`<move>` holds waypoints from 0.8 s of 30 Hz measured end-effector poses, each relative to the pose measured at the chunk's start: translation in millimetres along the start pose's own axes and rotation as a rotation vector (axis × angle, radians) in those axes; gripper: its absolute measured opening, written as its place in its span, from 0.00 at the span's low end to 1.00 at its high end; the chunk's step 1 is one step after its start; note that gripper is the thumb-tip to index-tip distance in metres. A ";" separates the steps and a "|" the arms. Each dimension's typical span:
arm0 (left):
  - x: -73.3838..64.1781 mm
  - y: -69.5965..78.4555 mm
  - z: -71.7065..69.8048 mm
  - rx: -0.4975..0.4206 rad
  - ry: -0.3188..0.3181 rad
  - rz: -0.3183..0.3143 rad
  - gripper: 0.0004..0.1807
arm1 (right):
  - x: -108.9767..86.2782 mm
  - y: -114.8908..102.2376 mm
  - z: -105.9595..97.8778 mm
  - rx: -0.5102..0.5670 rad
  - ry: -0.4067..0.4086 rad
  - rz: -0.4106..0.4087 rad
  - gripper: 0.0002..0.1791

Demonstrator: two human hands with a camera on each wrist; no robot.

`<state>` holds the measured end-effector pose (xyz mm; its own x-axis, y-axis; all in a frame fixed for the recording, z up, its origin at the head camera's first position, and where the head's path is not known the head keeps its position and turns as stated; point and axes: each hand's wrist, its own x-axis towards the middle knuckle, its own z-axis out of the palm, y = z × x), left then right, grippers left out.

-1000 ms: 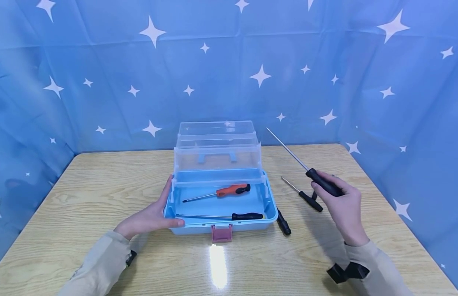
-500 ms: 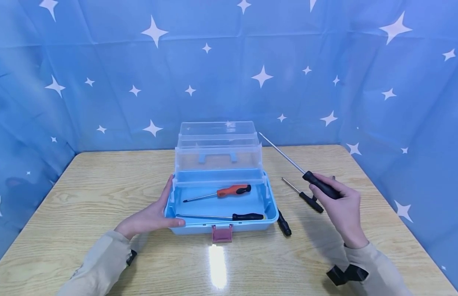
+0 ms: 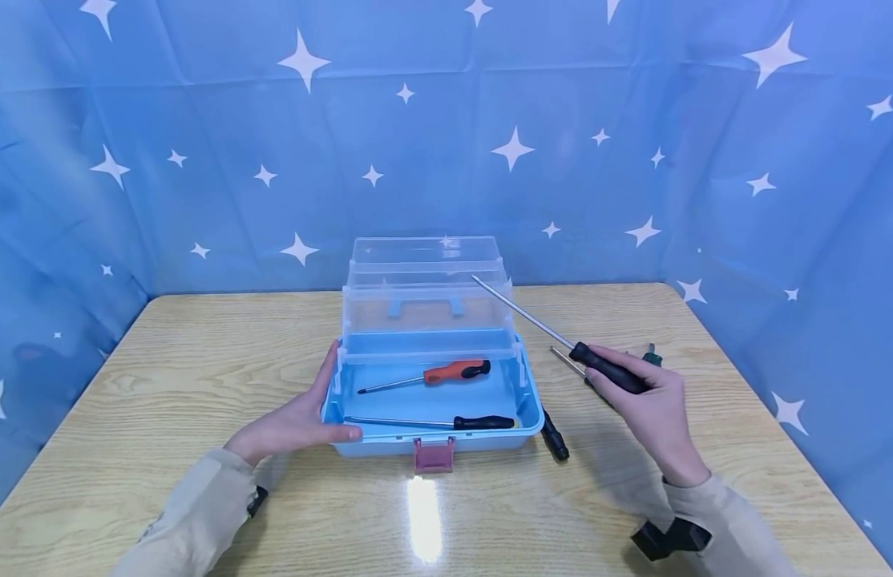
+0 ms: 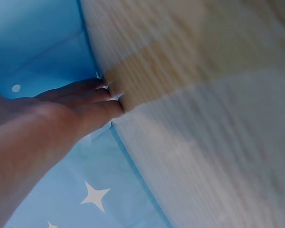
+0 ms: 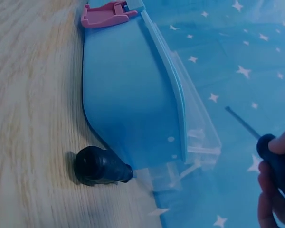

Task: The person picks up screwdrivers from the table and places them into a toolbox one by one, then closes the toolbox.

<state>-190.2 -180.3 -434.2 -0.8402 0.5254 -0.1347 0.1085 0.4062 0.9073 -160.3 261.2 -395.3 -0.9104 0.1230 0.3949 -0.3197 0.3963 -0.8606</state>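
Note:
My left hand [image 3: 295, 425] rests at the front left corner of a light blue toolbox [image 3: 490, 444], its thumb on the front rim. In the left wrist view its fingers [image 4: 97, 114] lie straight. An orange-and-black screwdriver [image 3: 450, 372] and a long black-handled screwdriver [image 3: 482, 423] lie inside the box. To the right of it, my right hand [image 3: 663, 417] holds another long black-handled screwdriver [image 3: 607, 367] above the table by its handle. That shaft slants up and left, its tip in front of the raised clear lid [image 3: 418, 276].
A black handle [image 3: 553, 437] lies against the box's right side. Further right is a metal-shafted tool [image 3: 566, 361], its black handle partly hidden by my right hand. A green-ended tool [image 3: 652, 357] peeks out behind that hand. A starry blue curtain [image 3: 446, 144] hangs behind the table [image 3: 230, 361].
My right hand has moved left with the screwdriver, and its tip has come lower and in front of the lid. The green-ended tool shows more now. My left hand and the toolbox stay put.

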 end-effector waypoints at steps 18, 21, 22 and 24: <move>-0.1 0.4 -0.1 -0.019 -0.009 -0.012 0.69 | -5.6 6.6 10.1 0.030 -0.155 -0.125 0.18; 0.2 0.2 0.2 -0.027 -0.004 -0.003 0.69 | -6.3 8.4 11.3 0.032 -0.165 -0.132 0.19; 0.4 0.1 0.3 -0.029 -0.001 0.000 0.69 | -6.5 8.9 11.8 0.032 -0.166 -0.130 0.18; 0.2 0.0 0.6 -0.028 0.007 0.006 0.69 | -6.8 9.3 13.2 0.037 -0.170 -0.121 0.18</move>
<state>-190.0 -179.7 -434.4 -0.8431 0.5226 -0.1269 0.0988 0.3824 0.9187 -160.5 252.1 -410.3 -0.8948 -0.0797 0.4394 -0.4364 0.3644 -0.8227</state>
